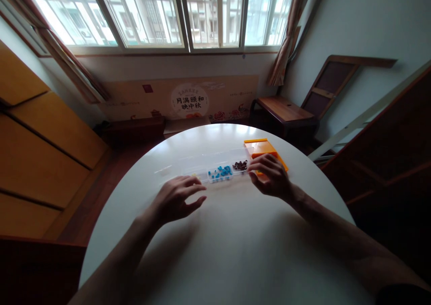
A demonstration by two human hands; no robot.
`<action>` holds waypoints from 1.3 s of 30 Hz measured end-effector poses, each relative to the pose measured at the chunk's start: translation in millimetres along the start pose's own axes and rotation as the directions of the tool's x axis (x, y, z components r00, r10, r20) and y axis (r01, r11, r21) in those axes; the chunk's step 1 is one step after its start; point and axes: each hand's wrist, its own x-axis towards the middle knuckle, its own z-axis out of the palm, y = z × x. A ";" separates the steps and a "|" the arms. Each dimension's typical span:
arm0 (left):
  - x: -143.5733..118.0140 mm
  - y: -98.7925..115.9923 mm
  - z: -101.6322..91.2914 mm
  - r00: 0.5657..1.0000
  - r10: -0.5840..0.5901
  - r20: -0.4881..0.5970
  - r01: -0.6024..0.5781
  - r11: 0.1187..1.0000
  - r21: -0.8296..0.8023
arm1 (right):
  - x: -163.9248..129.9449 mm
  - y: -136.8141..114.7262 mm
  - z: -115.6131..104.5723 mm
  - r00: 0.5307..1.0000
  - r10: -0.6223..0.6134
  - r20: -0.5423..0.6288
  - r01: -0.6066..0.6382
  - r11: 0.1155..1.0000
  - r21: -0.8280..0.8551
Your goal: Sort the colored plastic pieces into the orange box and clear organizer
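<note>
A clear plastic box (219, 179) with compartments lies across the white round table. One compartment holds small blue pieces (223, 171), and the one to its right holds dark brown pieces (239, 165). A few pale yellow bits (195, 175) show at the left end, partly behind my left hand (180, 198). That hand hovers by the box's left end, fingers and thumb apart, holding nothing. At the other end my right hand (271, 175) has bent, loosely spread fingers close to the box's edge; whether they touch it I cannot tell. Behind it lies an orange plastic tray (261, 147), partly covered by the hand.
The white round table (229, 242) has a curved far edge. Beyond it are a wooden chair (283, 107), a printed cardboard panel (158, 94) and barred windows (215, 13). Yellow-brown cabinets (50, 148) stand on the left.
</note>
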 end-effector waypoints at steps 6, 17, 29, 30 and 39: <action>3.3 12.4 27.6 0.992 0.076 0.098 -0.059 0.985 -0.161 | 3.8 40.7 -31.3 0.981 0.143 -0.132 -0.173 0.952 -0.252; 13.4 22.4 30.3 0.984 0.047 0.170 -0.015 0.982 -0.186 | -24.7 92.1 -36.1 0.895 0.411 0.172 -0.312 0.853 -0.418; 15.4 21.8 30.7 0.981 0.061 0.182 -0.022 0.977 -0.212 | -30.7 103.0 -33.7 0.882 0.457 0.117 -0.394 0.849 -0.351; 15.2 21.6 30.9 0.982 0.063 0.179 -0.024 0.977 -0.213 | -32.1 105.4 -33.1 0.875 0.473 0.103 -0.414 0.842 -0.346; 14.2 20.4 32.0 0.984 0.069 0.166 -0.033 0.978 -0.208 | -46.9 120.7 -21.1 0.738 0.659 0.143 -0.611 0.744 -0.272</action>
